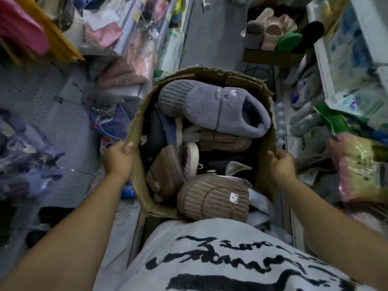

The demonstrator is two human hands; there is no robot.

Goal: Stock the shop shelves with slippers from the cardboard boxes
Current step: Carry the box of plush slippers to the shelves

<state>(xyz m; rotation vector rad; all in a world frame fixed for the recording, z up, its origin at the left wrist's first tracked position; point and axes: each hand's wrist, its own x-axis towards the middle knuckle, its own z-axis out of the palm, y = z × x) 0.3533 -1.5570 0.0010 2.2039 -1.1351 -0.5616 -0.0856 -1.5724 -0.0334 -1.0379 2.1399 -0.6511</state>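
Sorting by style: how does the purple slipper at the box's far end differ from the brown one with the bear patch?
The purple slipper is fleecy lilac-grey; the brown slipper is ribbed tan. The purple slipper bears a stitched motif, the brown slipper a white bear patch. The purple slipper lies at the far end, the brown slipper at the near end. Both sit in the cardboard box.

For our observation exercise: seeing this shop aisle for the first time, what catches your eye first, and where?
The open cardboard box fills the middle, its side walls gripped by the left hand and right hand. A fluffy lilac-grey slipper lies on top at its far end, with ribbed brown slippers nearer the person. Up the aisle on the right, a second box holds more slippers.
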